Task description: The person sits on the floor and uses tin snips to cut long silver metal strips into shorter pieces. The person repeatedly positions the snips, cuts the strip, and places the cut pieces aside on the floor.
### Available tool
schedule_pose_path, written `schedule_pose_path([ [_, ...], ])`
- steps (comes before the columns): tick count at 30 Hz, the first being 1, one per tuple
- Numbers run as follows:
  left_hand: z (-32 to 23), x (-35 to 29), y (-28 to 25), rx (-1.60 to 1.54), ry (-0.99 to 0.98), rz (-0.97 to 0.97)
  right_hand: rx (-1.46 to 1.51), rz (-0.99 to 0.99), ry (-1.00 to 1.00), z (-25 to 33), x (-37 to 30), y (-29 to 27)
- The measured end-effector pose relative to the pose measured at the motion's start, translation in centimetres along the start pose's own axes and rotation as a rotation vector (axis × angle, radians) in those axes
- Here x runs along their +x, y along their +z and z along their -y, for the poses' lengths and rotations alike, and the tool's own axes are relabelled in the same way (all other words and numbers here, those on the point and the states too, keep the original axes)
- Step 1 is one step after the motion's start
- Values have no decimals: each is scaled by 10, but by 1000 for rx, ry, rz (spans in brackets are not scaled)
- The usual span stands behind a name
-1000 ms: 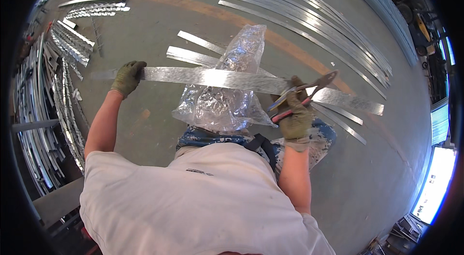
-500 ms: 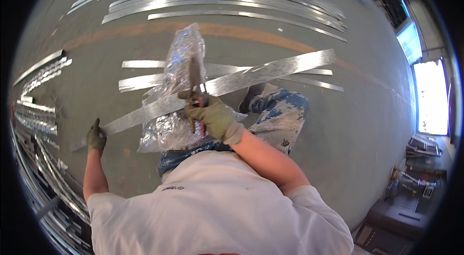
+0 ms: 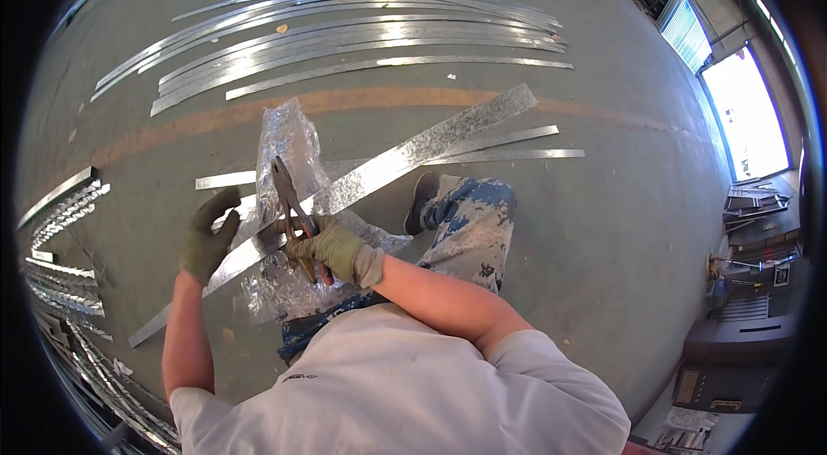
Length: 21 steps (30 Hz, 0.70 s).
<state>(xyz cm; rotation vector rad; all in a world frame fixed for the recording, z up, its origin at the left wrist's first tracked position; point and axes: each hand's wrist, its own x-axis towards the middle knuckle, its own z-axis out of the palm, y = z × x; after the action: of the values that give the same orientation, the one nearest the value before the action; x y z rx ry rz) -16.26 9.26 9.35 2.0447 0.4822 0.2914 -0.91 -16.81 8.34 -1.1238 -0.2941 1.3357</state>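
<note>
Galvanized strip [image 3: 379, 171]: one, aslant over clear plastic wrap [image 3: 289, 136]. Left hand [image 3: 209, 238]: fingers parted, near strip. Right hand [image 3: 332, 246]: closed around snips [image 3: 285, 186], best kept pointed away from left fingers.

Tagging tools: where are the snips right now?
Head view, left of centre: the snips are in the right hand, seen over the clear plastic wrap, just right of the left hand.

Floor [image 3: 620, 239]: grey, crossed by orange stripe [image 3: 388, 97]
Left edge: crinkled strips [image 3: 65, 286]
Right edge: bright doorway [image 3: 748, 115]
Near right corner: dark box [image 3: 724, 384]
</note>
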Motion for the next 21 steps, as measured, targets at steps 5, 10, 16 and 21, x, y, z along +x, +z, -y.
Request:
schedule_pose_path([
  [5,-53,47,50,-65,70,128,-122,-39,-53,-32,18,-18],
  [10,-59,79,73,-271,10,346,-155,73,-170,-6,-6,-12],
  [16,-83,85,107,-420,-126,539,-166,35,-149,-8,-40,-38],
  [21,-112,93,140,-225,-59,656,-93,-32,-66,-2,-68,-55],
])
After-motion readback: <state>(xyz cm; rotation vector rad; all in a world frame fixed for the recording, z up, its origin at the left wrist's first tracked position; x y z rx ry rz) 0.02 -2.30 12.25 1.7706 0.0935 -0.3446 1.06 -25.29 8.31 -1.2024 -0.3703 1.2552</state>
